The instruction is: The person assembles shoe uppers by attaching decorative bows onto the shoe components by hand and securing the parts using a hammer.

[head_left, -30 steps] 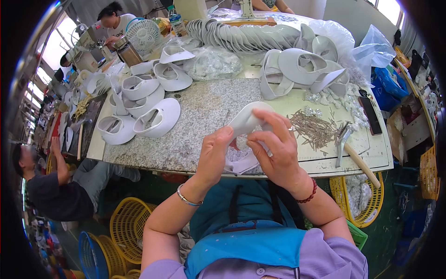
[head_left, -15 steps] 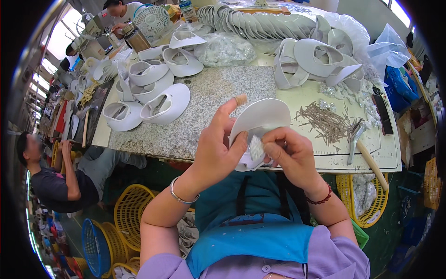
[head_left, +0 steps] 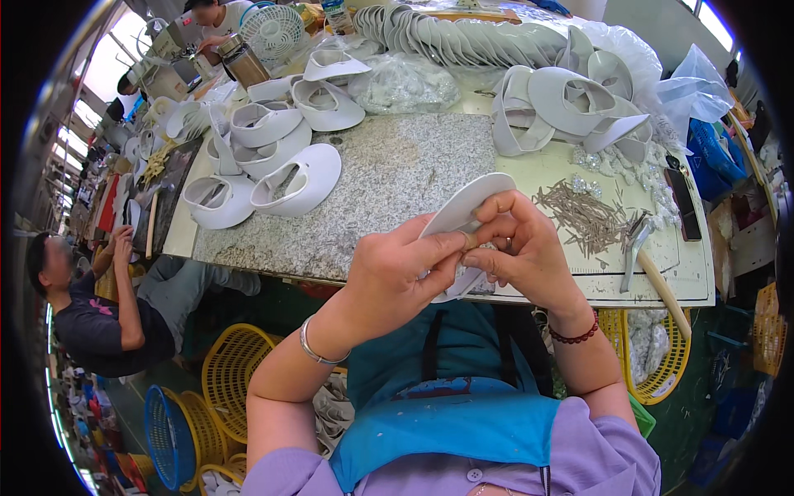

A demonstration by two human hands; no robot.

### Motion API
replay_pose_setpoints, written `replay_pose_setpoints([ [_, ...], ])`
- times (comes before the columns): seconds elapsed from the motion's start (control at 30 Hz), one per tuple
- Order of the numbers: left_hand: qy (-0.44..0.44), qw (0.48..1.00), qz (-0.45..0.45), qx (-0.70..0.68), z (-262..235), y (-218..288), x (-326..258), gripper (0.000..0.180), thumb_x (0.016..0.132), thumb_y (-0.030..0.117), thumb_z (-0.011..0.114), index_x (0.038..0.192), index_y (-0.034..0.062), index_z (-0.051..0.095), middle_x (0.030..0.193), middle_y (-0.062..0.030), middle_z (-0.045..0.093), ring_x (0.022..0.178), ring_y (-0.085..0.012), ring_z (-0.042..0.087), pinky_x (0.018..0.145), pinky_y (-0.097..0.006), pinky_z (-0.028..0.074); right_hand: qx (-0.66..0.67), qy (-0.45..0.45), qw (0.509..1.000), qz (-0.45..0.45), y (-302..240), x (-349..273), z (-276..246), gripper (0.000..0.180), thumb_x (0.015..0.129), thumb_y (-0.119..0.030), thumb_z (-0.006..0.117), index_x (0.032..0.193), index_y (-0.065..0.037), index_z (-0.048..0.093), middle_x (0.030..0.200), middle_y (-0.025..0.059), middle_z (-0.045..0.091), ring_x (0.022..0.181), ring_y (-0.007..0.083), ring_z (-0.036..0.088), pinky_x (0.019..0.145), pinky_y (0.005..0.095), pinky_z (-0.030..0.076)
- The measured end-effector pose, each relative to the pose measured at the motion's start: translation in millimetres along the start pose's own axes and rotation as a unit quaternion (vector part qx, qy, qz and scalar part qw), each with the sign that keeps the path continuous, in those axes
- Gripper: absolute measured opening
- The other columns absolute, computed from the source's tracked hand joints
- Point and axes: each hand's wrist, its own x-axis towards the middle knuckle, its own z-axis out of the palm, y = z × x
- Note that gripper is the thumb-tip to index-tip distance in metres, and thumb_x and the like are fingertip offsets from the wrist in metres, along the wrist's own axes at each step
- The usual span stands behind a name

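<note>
In front of my body I hold a white curved piece (head_left: 467, 205) that looks like a shoe upper, tilted with its rounded edge up. My left hand (head_left: 389, 269) is closed on its left side, thumb and fingers pinched near its opening. My right hand (head_left: 529, 252) is closed at its right side, with curled fingers behind the edge and the fingertips meeting those of my left hand. What lies between the fingertips is mostly hidden. Similar white uppers (head_left: 302, 186) stand on the granite slab (head_left: 372, 182) to the left.
More uppers (head_left: 571, 99) lie at the right, and a long nested row (head_left: 463, 41) runs along the back. Brown sticks (head_left: 583, 219), a wooden-handled hammer (head_left: 662, 289) and a dark phone-like object (head_left: 682, 202) lie on the right. Yellow baskets (head_left: 236, 372) stand below. Another person (head_left: 99, 314) sits left.
My left fingers have moved right to meet my right fingertips. My right hand has shifted up along the upper, which has turned more edge-on. The small white crinkled packet is now hidden.
</note>
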Motion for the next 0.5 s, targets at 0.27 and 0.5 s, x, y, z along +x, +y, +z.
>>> replay_pose_setpoints([
  [0.27, 0.074, 0.997, -0.031, -0.003, 10.7, -3.1, -1.6, 0.012, 0.076, 0.006, 0.069, 0.087, 0.0040, 0.069, 0.082, -0.0123, 0.067, 0.061, -0.0256, 0.065, 0.053, -0.032, 0.051, -0.238, -0.001, 0.965, -0.113, -1.6, -3.6, 1.1, 0.034, 0.074, -0.006, 0.077, 0.101, -0.003, 0.056, 0.087, 0.0053, 0.064, 0.059, 0.0074, 0.056, 0.050, 0.0237, 0.044],
  [0.5, 0.104, 0.993, -0.056, -0.018, 17.6, -1.3, -8.0, 0.014, 0.077, 0.004, 0.068, 0.091, 0.0025, 0.068, 0.082, -0.0141, 0.066, 0.063, -0.0249, 0.066, 0.054, -0.031, 0.051, -0.367, 0.052, 0.899, -0.232, 7.7, -4.4, 10.9, 0.031, 0.070, -0.007, 0.075, 0.098, -0.005, 0.060, 0.086, 0.0082, 0.062, 0.060, 0.0216, 0.059, 0.054, 0.0302, 0.047],
])
